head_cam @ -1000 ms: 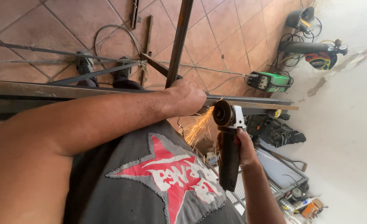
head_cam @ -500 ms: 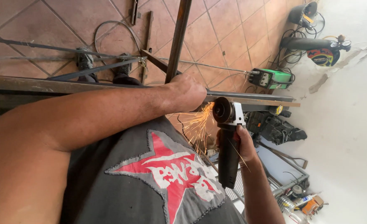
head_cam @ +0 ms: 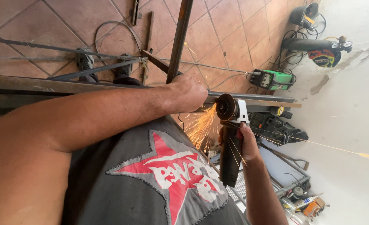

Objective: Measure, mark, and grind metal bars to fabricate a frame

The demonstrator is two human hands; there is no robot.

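Note:
My left hand (head_cam: 187, 93) is closed over a long rusty steel bar (head_cam: 46, 85) that runs across the view, close to where an upright steel bar (head_cam: 179, 37) crosses it. My right hand (head_cam: 246, 142) grips the black body of an angle grinder (head_cam: 231, 137). The grinder's disc (head_cam: 226, 107) touches the long bar just right of my left hand. Orange sparks (head_cam: 201, 125) spray down from the disc toward my grey shirt with its red star (head_cam: 172, 175).
Below is a terracotta tiled floor (head_cam: 217, 25) with my two shoes (head_cam: 105, 64), thin steel rods and a looped cable. A green welding machine (head_cam: 272, 79), a gas cylinder with gauges (head_cam: 313, 46) and a black bag (head_cam: 276, 125) lie by the white wall (head_cam: 351, 125).
The spark spray has grown, and long streaks now fly off to the right past the grinder. Both hands stay in about the same place on the bar and the grinder.

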